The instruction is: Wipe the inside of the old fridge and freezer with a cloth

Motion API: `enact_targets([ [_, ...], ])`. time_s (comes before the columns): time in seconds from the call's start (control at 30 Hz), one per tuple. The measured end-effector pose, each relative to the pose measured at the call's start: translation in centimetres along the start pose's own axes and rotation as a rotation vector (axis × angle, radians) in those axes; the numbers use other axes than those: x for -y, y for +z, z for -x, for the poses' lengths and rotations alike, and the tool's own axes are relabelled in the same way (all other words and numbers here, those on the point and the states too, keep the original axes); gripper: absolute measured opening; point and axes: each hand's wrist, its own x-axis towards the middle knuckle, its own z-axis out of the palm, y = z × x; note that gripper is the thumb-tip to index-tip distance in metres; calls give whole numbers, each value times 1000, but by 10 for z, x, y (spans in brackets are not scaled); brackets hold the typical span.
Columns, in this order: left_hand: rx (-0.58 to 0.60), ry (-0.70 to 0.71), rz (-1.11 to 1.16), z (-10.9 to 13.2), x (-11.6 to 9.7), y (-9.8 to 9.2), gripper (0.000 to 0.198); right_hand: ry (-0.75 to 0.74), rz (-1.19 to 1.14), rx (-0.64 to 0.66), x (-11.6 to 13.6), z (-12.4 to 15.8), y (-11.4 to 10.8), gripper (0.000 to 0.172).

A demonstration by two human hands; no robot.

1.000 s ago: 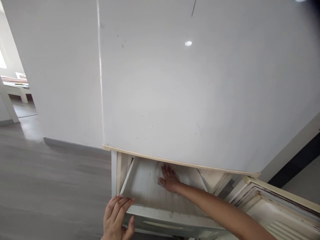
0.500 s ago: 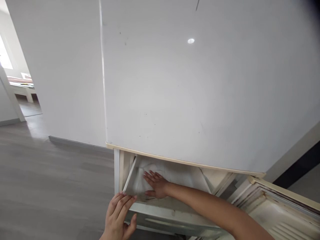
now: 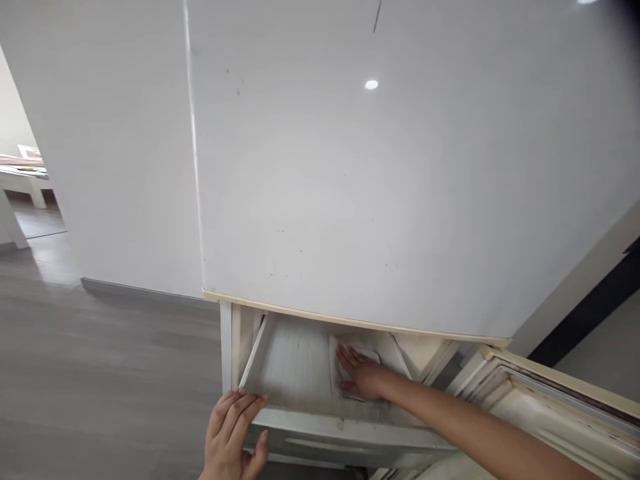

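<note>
A pale drawer (image 3: 295, 363) with a greenish front is pulled out of a white fridge (image 3: 227, 353). At its front left corner my left hand (image 3: 233, 430) has its fingers hooked over the rim and the thumb against the front. Inside, toward the right side, my right hand (image 3: 357, 373) presses a thin white cloth (image 3: 373, 357) onto the drawer's bottom. Its fingers are stretched out over the cloth and blurred by motion. Part of the cloth is hidden under the palm.
The open fridge door (image 3: 540, 417) stands at the lower right, its inner side stained. The fridge's flat white top (image 3: 320, 167) fills the upper view. Grey wood floor (image 3: 125, 387) lies to the left. A doorway at far left shows a white bed frame (image 3: 30, 183).
My right hand has slid the cloth from the left part of the drawer's bottom to the right. My left hand stays at the same drawer corner. The view has shifted a little.
</note>
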Motion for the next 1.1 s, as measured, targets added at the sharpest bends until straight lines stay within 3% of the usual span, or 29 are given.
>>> enact_targets([
  [0.27,15,2,-31,1,0,-1,35,-423,47,-23,92,-45,4,89],
  [0.37,19,14,-45,1,1,-2,36,-481,91,-30,126,-64,1,83],
  [0.47,28,10,-65,2,2,-3,37,-513,96,-21,138,-71,-4,80],
  [0.6,36,30,-69,4,3,-3,39,-645,80,51,117,-60,-9,70],
  [0.7,27,33,-70,3,3,-3,38,-637,42,116,86,-44,-9,58],
  [0.93,40,35,-51,0,2,-5,38,-439,-265,56,3,-10,-5,55],
  [1.1,45,3,-53,1,0,-4,38,-110,-502,14,-26,15,-15,47],
])
